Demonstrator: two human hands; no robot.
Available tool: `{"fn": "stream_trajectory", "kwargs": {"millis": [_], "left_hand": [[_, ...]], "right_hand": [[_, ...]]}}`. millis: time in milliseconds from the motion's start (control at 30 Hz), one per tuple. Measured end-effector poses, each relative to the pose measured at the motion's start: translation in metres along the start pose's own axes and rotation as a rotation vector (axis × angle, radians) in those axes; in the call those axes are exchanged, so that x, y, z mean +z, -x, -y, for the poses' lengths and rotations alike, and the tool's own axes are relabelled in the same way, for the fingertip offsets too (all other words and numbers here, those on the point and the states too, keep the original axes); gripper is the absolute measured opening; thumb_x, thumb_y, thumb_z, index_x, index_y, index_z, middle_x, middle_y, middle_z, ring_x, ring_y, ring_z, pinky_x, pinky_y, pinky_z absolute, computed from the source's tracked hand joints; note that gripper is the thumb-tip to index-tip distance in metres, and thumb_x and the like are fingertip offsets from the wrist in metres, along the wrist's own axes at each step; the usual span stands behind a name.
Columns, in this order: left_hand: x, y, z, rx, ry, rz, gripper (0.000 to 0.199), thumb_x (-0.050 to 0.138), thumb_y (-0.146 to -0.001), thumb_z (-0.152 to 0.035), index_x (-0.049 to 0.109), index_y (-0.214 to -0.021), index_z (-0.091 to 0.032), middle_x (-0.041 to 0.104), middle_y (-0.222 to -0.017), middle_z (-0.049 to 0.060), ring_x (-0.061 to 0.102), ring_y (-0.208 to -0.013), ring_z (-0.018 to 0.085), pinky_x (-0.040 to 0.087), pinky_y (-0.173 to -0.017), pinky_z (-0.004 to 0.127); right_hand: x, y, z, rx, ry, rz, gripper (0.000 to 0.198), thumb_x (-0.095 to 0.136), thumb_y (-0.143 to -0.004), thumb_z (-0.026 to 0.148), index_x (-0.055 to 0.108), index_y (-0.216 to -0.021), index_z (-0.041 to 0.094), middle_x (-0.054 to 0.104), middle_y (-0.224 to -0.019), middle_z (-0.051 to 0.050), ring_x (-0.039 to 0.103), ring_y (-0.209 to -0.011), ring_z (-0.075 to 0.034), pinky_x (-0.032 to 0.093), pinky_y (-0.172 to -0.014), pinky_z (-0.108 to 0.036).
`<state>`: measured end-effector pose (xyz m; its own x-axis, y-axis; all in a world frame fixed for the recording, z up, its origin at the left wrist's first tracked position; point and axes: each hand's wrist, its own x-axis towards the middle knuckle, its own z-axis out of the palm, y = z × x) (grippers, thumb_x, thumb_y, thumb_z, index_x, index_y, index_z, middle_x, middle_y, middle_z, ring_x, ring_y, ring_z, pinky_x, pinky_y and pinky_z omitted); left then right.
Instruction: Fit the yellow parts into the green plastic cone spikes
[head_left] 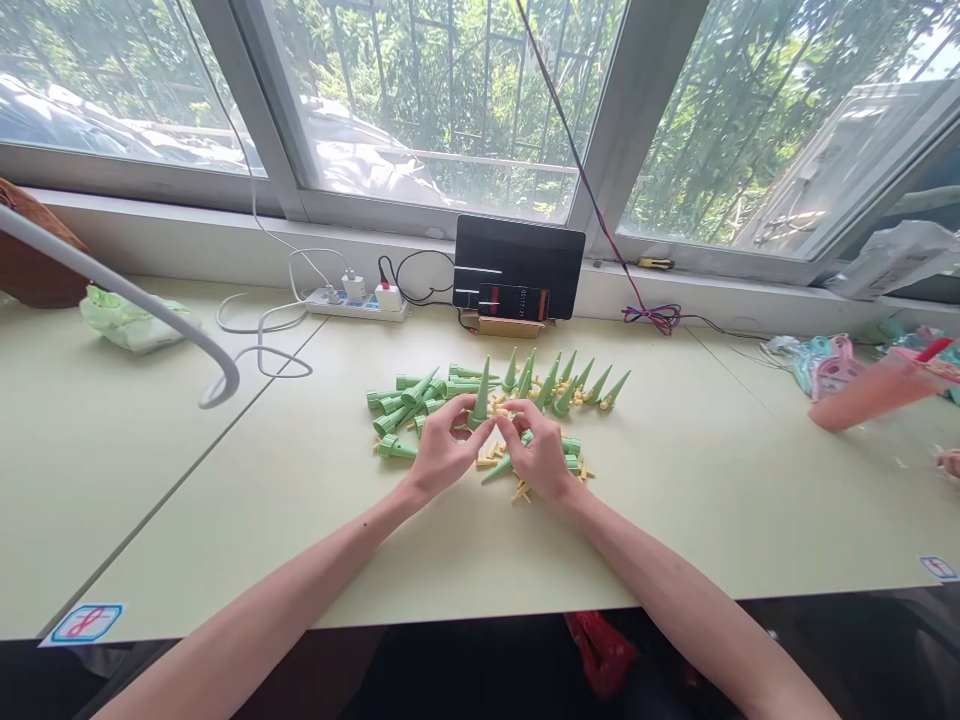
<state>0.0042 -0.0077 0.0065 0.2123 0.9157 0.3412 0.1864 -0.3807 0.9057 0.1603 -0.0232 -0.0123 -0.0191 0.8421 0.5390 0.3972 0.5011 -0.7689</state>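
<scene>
My left hand (448, 447) is closed around the base of a green plastic watering spike (483, 392), its point upward. My right hand (536, 450) meets it with thumb and fingers pinched on a small yellow peg (500, 406), partly hidden by the fingertips, beside the spike's base. To the left lies a heap of green spikes (409, 400) on their sides. Behind my right hand several spikes (551, 383) stand or lean, with yellow pieces at their bases. Loose yellow pegs (491, 456) are scattered on the table between and below my hands.
A phone (514, 301) leans against a dark tablet (520, 255) at the back. A power strip (356, 305) with white cables lies left of them. At right are a cup of pink drink (874, 388) and a pink plastic item (838, 368). A white curved arm (112, 285) crosses the left side.
</scene>
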Motion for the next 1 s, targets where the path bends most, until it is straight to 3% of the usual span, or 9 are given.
{"fn": "stream_trajectory", "kwargs": {"millis": [167,400,667,800,1000], "left_hand": [[0.000,0.001,0.003,0.038,-0.012,0.021,0.028,0.065,-0.085,-0.038,0.064,-0.104,-0.018,0.069,-0.100,0.006,0.068,-0.083,0.018,0.058,-0.057,0.024],[-0.001,0.002,0.006,0.033,-0.002,0.055,0.030,0.065,-0.085,-0.039,0.064,-0.106,-0.018,0.070,-0.101,0.007,0.069,-0.083,0.020,0.059,-0.058,0.025],[-0.001,0.000,-0.001,-0.010,-0.006,0.020,0.029,0.065,-0.084,-0.041,0.065,-0.103,-0.018,0.070,-0.096,0.006,0.068,-0.082,0.020,0.058,-0.058,0.026],[-0.002,-0.001,0.001,-0.026,-0.023,0.022,0.030,0.065,-0.084,-0.042,0.065,-0.103,-0.018,0.070,-0.099,0.007,0.068,-0.081,0.019,0.057,-0.058,0.027],[-0.001,0.001,0.007,-0.004,-0.015,0.047,0.032,0.064,-0.085,-0.042,0.064,-0.107,-0.018,0.070,-0.101,0.007,0.067,-0.078,0.018,0.057,-0.056,0.025]], "right_hand": [[0.000,-0.001,-0.004,-0.010,0.016,0.014,0.024,0.049,-0.097,0.039,0.059,-0.089,0.019,0.055,-0.065,0.002,0.048,-0.055,-0.011,0.039,-0.054,-0.023],[-0.001,-0.002,-0.005,-0.010,0.053,0.016,0.039,0.044,-0.100,0.042,0.056,-0.071,0.018,0.045,-0.058,0.004,0.038,-0.052,-0.010,0.031,-0.051,-0.024],[-0.001,-0.002,0.006,0.001,-0.006,0.015,0.020,0.048,-0.098,0.037,0.057,-0.100,0.019,0.059,-0.072,0.001,0.055,-0.063,-0.013,0.045,-0.062,-0.025],[-0.001,-0.003,0.006,-0.021,-0.006,0.009,0.018,0.048,-0.098,0.035,0.057,-0.094,0.019,0.062,-0.081,-0.002,0.057,-0.070,-0.014,0.047,-0.066,-0.026],[-0.001,-0.003,0.000,-0.008,0.032,0.031,0.030,0.043,-0.100,0.036,0.052,-0.077,0.019,0.051,-0.066,0.003,0.045,-0.058,-0.011,0.038,-0.057,-0.024]]}}
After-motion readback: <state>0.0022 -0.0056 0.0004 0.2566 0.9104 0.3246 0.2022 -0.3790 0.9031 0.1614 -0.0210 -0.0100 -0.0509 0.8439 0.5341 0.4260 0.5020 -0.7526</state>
